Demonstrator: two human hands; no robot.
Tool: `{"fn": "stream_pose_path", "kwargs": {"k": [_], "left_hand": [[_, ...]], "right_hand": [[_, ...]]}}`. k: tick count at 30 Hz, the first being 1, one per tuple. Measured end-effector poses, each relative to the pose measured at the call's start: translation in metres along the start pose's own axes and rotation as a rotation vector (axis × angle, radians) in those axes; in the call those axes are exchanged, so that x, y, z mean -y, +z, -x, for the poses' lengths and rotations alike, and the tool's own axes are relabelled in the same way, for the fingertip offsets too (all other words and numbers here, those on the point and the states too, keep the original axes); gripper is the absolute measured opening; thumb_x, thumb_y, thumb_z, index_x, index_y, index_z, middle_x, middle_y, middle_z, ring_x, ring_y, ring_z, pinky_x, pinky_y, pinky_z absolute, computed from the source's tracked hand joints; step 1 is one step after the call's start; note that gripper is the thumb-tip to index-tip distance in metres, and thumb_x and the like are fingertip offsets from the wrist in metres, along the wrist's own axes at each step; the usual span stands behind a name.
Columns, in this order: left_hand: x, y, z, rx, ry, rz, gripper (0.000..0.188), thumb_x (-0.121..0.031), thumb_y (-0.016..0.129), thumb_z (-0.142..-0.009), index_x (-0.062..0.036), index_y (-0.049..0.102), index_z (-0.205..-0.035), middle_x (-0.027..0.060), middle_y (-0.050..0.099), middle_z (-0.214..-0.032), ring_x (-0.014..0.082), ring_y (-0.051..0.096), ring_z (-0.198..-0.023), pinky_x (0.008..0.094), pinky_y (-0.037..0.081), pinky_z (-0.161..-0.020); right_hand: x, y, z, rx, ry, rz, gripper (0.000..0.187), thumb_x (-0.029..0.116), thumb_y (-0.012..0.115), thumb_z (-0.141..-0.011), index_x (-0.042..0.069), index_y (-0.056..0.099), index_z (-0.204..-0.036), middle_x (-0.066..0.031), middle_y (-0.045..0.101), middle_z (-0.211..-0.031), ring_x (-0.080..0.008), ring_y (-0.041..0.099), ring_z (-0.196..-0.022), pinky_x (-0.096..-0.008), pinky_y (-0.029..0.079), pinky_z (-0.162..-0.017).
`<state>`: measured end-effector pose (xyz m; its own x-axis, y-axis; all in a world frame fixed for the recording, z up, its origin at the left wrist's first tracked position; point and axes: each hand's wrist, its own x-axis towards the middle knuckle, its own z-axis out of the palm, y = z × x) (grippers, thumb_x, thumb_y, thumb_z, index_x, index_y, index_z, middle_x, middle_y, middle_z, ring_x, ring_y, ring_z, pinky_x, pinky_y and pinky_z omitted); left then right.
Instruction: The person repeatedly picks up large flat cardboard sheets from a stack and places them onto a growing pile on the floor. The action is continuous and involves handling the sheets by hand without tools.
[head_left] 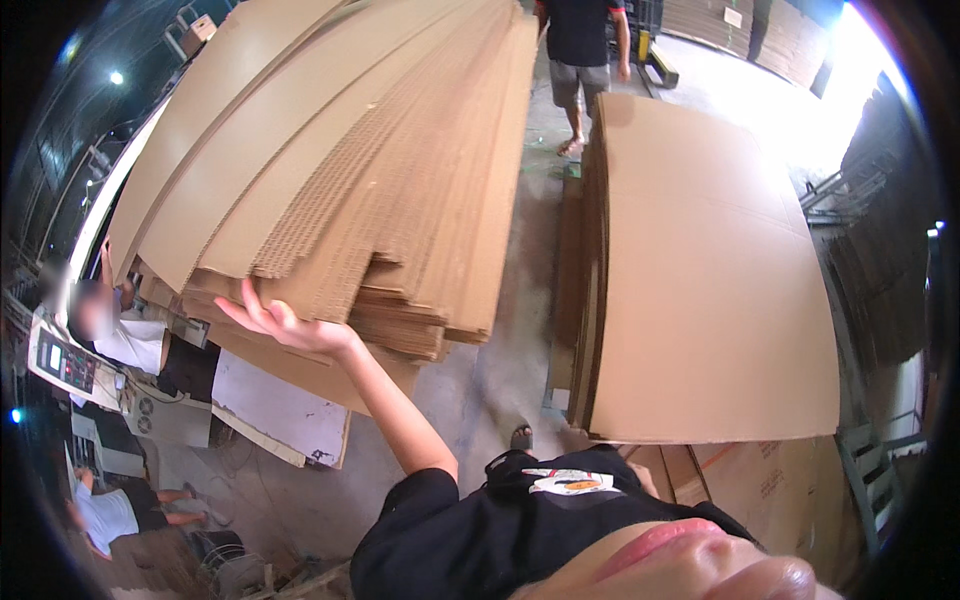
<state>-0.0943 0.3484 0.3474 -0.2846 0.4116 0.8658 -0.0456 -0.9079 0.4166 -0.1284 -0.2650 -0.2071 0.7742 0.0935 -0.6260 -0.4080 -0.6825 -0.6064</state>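
A thick bundle of long corrugated cardboard sheets (340, 170) fans out overhead from the upper middle down to the left centre. My left hand (280, 325) is raised palm up under the bundle's near end, fingers spread against the lowest sheets and bearing them. My bare left forearm runs down from it to my black sleeve. My right hand does not show anywhere in the view.
A tall pile of flat cardboard sheets (700, 280) stands to my right on the concrete floor (500, 370). A person in a black shirt (585, 60) walks at the far end. Two people in white shirts (120, 335) work at left near a control panel (62, 362). A white board (285, 415) lies below.
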Motion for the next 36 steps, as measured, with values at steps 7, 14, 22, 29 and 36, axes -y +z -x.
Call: {"fn": "stream_pose_path", "kwargs": {"k": [7, 14, 22, 29, 36], "left_hand": [[0.015, -0.007, -0.027, 0.119, 0.306, -0.007, 0.064, -0.051, 0.032, -0.094, 0.0027, 0.042, -0.127, 0.0268, 0.025, -0.146, 0.0379, 0.024, -0.135, 0.0578, 0.016, -0.109], [-0.001, 0.008, -0.023, 0.067, 0.206, 0.146, 0.059, -0.039, 0.036, -0.093, 0.0030, 0.030, -0.134, 0.0256, 0.037, -0.137, 0.0356, 0.034, -0.129, 0.0498, 0.020, -0.111], [0.017, 0.007, -0.020, 0.049, 0.216, 0.180, 0.059, -0.040, 0.033, -0.094, 0.0036, 0.036, -0.134, 0.0229, 0.034, -0.141, 0.0333, 0.032, -0.132, 0.0497, 0.022, -0.110], [0.019, 0.004, -0.016, 0.083, 0.245, 0.167, 0.059, -0.039, 0.034, -0.093, 0.0037, 0.036, -0.133, 0.0236, 0.034, -0.140, 0.0333, 0.031, -0.132, 0.0502, 0.020, -0.110], [0.013, 0.004, -0.017, 0.096, 0.206, 0.172, 0.056, -0.035, 0.037, -0.092, 0.0038, 0.037, -0.132, 0.0233, 0.036, -0.139, 0.0334, 0.033, -0.131, 0.0497, 0.022, -0.109]], "right_hand": [[0.068, 0.057, -0.022, 0.063, -0.015, 0.045, 0.052, 0.042, 0.059, -0.085, -0.007, 0.064, -0.098, -0.0209, 0.067, -0.092, -0.0252, 0.064, -0.087, -0.0371, 0.049, -0.075], [0.069, 0.084, 0.002, 0.029, 0.008, -0.104, 0.051, 0.043, 0.059, -0.085, -0.007, 0.064, -0.098, -0.0207, 0.067, -0.092, -0.0253, 0.064, -0.087, -0.0374, 0.049, -0.074], [0.004, 0.091, 0.034, 0.227, 0.179, -0.629, 0.038, 0.027, 0.050, -0.093, -0.002, 0.056, -0.117, -0.0091, 0.064, -0.104, -0.0214, 0.059, -0.102, -0.0312, 0.043, -0.091], [0.110, 0.067, 0.117, -0.067, -0.007, -0.275, 0.046, 0.036, 0.056, -0.089, -0.005, 0.061, -0.108, -0.0138, 0.066, -0.100, -0.0227, 0.062, -0.096, -0.0333, 0.046, -0.083], [0.112, 0.070, 0.112, -0.095, -0.055, -0.244, 0.052, 0.044, 0.059, -0.085, -0.005, 0.064, -0.104, -0.0170, 0.068, -0.100, -0.0256, 0.063, -0.096, -0.0355, 0.048, -0.081]]}}
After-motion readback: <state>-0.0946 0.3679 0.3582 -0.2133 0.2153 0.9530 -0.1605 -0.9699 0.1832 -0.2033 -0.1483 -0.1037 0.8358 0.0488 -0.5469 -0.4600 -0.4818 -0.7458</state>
